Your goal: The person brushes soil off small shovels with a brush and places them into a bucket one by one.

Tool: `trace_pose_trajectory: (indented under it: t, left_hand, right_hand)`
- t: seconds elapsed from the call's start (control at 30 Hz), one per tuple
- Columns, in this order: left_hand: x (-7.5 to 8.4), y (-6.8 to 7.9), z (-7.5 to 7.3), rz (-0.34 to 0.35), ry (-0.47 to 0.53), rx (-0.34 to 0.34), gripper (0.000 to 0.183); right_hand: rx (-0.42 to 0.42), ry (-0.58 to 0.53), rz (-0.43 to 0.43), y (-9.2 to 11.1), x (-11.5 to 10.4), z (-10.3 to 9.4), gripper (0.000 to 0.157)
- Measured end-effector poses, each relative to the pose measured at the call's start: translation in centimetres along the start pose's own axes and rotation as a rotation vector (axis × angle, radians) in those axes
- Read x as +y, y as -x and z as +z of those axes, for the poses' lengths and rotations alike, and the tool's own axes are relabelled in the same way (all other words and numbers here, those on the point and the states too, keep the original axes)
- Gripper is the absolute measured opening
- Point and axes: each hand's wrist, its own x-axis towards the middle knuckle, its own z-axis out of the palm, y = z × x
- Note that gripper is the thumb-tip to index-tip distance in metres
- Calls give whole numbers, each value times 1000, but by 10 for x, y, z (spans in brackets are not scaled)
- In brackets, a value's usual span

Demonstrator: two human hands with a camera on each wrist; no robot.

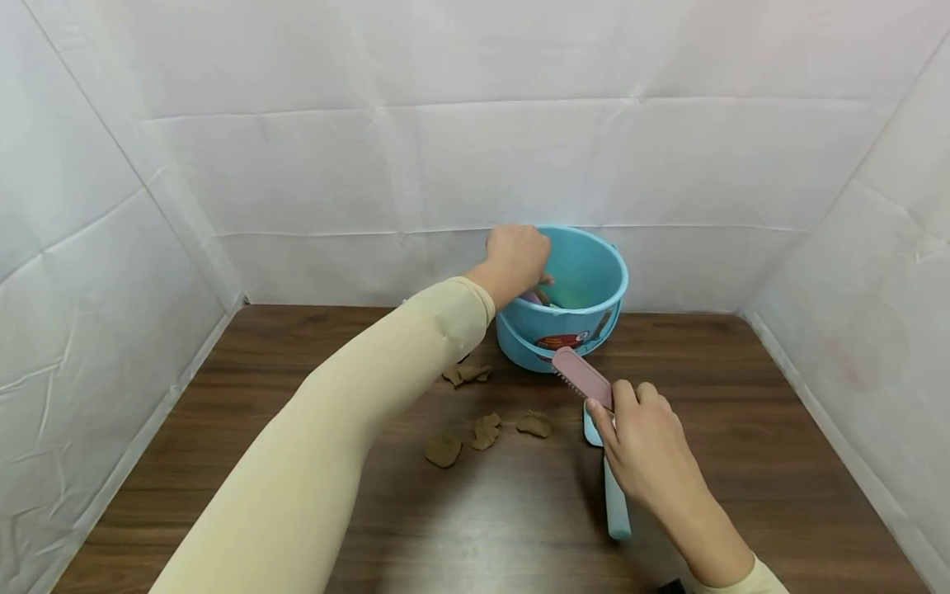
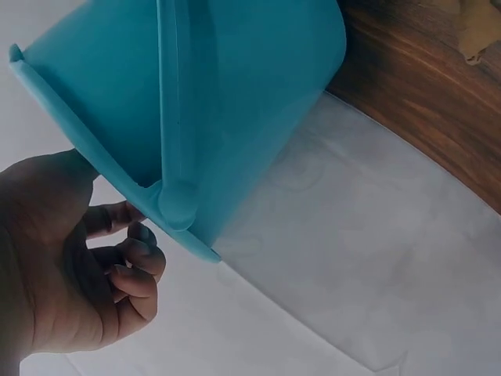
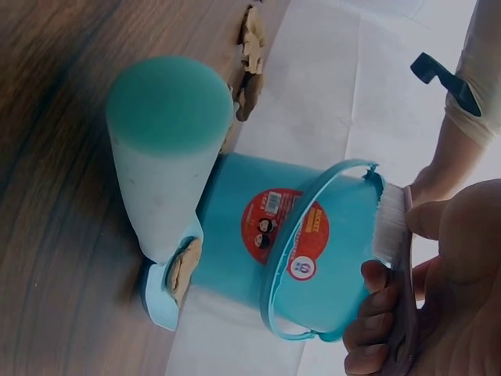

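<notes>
My left hand (image 1: 517, 260) is at the left rim of a light blue bucket (image 1: 519, 338). Its outer fingers are curled, while thumb and forefinger reach over the rim, their tips hidden inside; I cannot tell what they hold. Purple and brown things (image 1: 536, 295) show below that hand in the bucket. My right hand (image 1: 649, 445) grips a pink brush (image 1: 582, 375) whose white bristles (image 3: 388, 223) overlap the bucket's side in the right wrist view. Beneath this hand lies a small pale blue scoop (image 1: 616, 499) with a whitish, green-ended handle. A brown piece (image 3: 185, 270) rests in its blade.
Several ragged, flat brown pieces (image 1: 486, 431) lie on the dark wooden table (image 1: 475, 528), left of the scoop and in front of the bucket. The bucket's handle (image 3: 282, 258) hangs down its front. White sheeting (image 1: 416, 165) walls the table at the back and both sides.
</notes>
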Motion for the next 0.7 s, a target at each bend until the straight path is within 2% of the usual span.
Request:
trace_pose_trajectory:
  t: [0.23,0.4,0.6,0.7]
  left_hand:
    - [-1,4,5,-57,-22,-12,48]
    - [-4,12,8,-84,-61,17,56]
    - [-9,23,9,-59,2,5,51]
    - [-9,38,14,-24,5,56,53]
  right_hand:
    - [-11,0,3,1,-2,0,32]
    - [-12,3,0,0,-2,0,32]
    - [6,6,-6,-3,2,-1,32]
    - [-3,15,2,-3,5,-3,33]
